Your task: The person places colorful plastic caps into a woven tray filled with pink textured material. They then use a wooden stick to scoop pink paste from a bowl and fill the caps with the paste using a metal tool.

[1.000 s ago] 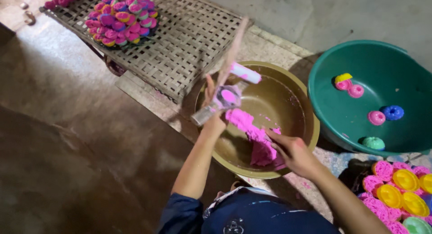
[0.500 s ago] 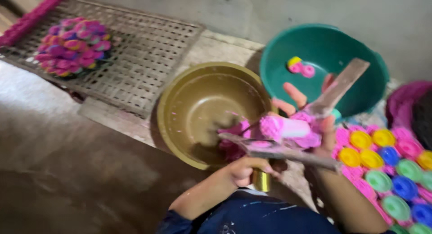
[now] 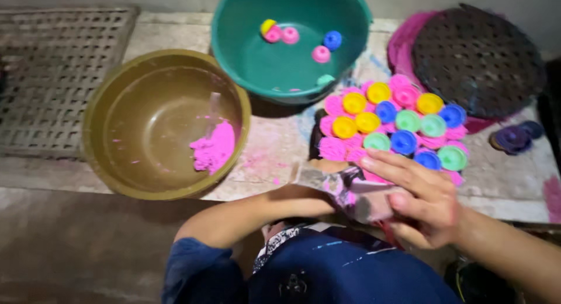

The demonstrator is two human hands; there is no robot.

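The right hand (image 3: 423,201) lay curled over a pink-stained mould (image 3: 356,190), its fingers (image 3: 388,166) bent across the top and the thumb pressed against the near side, so the mould was clasped and mostly covered. The left hand (image 3: 304,193) was tucked under and behind the same mould; only the wrist and forearm showed, and I could not tell how its fingers were set. Just beyond the right fingers sat a cluster of small round cups (image 3: 397,125) on pink powder: three yellow, four blue, four green by my count, with several pink ones at the edges, blurred together. Further past the fingers stood one teal basin (image 3: 234,44) holding six loose cups, three pink, one yellow, one blue and one pale green. To the left of the fingers, well apart, was one brown bowl (image 3: 111,163) with a single lump of pink powder (image 3: 213,149) and a thin stick leaning in it. A woven mat (image 3: 52,76) lay beyond the bowl. To the right of the fingers a dark perforated disc (image 3: 476,61) rested on a pink tray, with two purple cups (image 3: 517,137) beside it on the powder-smeared surface (image 3: 274,146).
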